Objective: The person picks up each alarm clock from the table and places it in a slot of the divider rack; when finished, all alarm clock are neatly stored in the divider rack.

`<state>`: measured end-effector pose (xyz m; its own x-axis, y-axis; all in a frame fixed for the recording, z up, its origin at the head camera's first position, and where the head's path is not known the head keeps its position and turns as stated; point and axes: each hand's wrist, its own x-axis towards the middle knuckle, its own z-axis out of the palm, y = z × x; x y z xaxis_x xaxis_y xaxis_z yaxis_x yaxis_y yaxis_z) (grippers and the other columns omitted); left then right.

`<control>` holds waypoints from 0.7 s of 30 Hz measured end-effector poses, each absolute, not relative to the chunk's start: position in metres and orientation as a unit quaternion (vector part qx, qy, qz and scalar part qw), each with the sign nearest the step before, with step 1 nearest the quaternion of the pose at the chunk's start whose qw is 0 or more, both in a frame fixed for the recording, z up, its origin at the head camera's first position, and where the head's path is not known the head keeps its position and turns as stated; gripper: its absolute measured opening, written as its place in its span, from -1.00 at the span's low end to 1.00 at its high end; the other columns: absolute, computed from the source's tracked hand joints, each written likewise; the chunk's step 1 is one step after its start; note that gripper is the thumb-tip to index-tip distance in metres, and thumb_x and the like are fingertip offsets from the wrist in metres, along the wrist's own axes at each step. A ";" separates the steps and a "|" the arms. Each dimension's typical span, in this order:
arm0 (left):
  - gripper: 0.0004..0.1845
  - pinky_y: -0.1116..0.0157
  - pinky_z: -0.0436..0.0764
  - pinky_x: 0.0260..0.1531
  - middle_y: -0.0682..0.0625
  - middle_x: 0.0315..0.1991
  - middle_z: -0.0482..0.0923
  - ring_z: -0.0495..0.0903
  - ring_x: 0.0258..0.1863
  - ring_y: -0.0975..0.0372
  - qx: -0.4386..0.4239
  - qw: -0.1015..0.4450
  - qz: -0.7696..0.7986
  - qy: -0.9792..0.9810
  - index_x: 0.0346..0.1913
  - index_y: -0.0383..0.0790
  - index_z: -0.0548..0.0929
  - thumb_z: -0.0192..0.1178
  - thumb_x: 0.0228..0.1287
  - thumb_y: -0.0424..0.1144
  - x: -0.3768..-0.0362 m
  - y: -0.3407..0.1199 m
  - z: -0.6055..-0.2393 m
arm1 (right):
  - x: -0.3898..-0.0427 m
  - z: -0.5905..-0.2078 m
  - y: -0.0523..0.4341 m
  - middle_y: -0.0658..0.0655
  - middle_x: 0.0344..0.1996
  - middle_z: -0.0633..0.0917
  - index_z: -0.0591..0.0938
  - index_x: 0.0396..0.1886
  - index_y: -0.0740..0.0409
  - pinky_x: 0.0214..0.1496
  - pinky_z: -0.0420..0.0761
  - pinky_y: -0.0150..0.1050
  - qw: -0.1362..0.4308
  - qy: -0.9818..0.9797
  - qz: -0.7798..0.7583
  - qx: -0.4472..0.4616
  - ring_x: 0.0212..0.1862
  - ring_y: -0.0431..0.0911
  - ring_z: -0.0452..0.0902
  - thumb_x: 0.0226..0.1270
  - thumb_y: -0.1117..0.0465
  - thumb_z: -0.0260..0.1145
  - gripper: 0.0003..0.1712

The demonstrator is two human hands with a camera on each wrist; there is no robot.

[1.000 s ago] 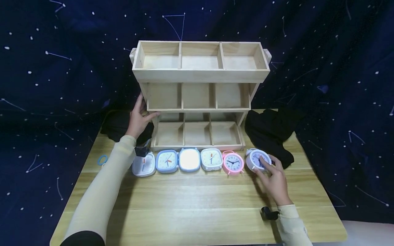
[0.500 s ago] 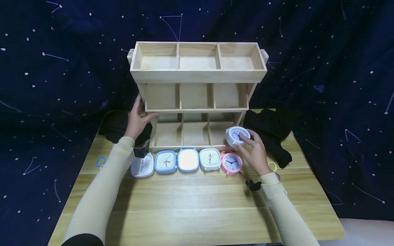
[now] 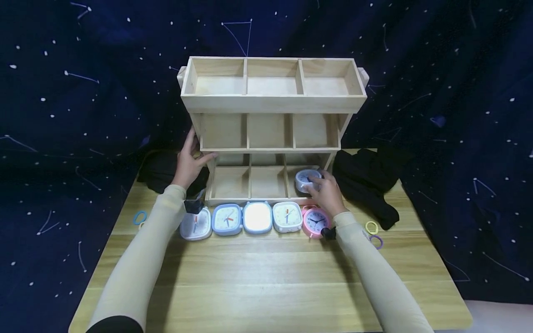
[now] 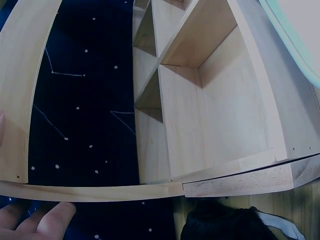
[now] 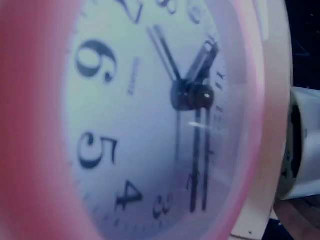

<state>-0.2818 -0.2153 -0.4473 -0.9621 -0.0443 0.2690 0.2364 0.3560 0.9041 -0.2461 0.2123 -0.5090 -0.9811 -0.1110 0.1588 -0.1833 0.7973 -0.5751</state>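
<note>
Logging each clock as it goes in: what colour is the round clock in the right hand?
White, with a pale face: the round alarm clock shows best in the head view.

A dark blue star-patterned cloth (image 3: 437, 69) hangs all around. In front of it stands a light wooden table (image 3: 266, 277).

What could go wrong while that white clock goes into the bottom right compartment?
The right hand holds the round white alarm clock over the compartment's front lip, so it may catch there. The right sleeve hangs over the round pink alarm clock and might knock it. The left hand steadies the wooden shelf.
</note>
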 end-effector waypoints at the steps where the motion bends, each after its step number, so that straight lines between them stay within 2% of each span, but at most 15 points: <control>1: 0.12 -0.06 0.21 0.69 -0.07 0.77 -0.03 0.12 0.72 -0.07 -0.060 0.125 -0.565 -0.813 0.76 0.24 -0.10 0.45 0.41 -0.25 -0.282 -0.215 -0.447 | -0.248 -0.510 0.212 0.53 0.50 0.42 0.69 0.31 0.29 0.57 0.39 0.34 0.051 -0.947 0.307 0.080 0.49 0.47 0.37 0.42 0.14 0.50 -0.45; 6: 0.12 -0.06 0.22 0.68 -0.08 0.77 -0.03 0.12 0.72 -0.07 -0.065 0.125 -0.564 -0.814 0.77 0.24 -0.10 0.45 0.41 -0.25 -0.283 -0.215 -0.448 | -0.252 -0.514 0.208 0.52 0.53 0.39 0.69 0.31 0.29 0.62 0.34 0.31 0.028 -0.950 0.299 0.086 0.54 0.46 0.32 0.42 0.15 0.50 -0.46; 11: 0.14 -0.11 0.24 0.66 -0.09 0.76 0.00 0.15 0.70 -0.09 -0.066 0.128 -0.571 -0.808 0.76 0.26 -0.09 0.47 0.39 -0.27 -0.282 -0.216 -0.447 | -0.253 -0.514 0.206 0.54 0.50 0.44 0.72 0.26 0.32 0.60 0.39 0.31 0.038 -0.952 0.290 0.092 0.51 0.47 0.37 0.32 0.17 0.55 -0.45; 18: 0.15 -0.11 0.23 0.66 -0.05 0.77 -0.03 0.13 0.71 -0.07 -0.062 0.122 -0.574 -0.807 0.76 0.26 -0.12 0.47 0.38 -0.26 -0.280 -0.215 -0.445 | -0.254 -0.519 0.207 0.50 0.50 0.47 0.74 0.02 0.24 0.46 0.54 0.31 0.033 -0.953 0.291 0.074 0.47 0.44 0.45 0.21 0.18 0.64 -0.57; 21: 0.14 -0.10 0.24 0.67 -0.06 0.77 -0.03 0.13 0.71 -0.07 -0.060 0.121 -0.574 -0.808 0.76 0.27 -0.11 0.47 0.39 -0.25 -0.281 -0.215 -0.446 | -0.253 -0.521 0.208 0.45 0.37 0.62 0.76 -0.03 0.23 0.34 0.63 0.28 0.029 -0.953 0.295 0.066 0.37 0.40 0.58 0.19 0.16 0.66 -0.59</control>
<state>-0.2806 -0.2147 -0.4463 -0.9635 -0.0413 0.2646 0.2362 0.3345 0.9123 -0.2530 0.2077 -0.5212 -0.9896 -0.1094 0.0939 -0.1433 0.8168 -0.5588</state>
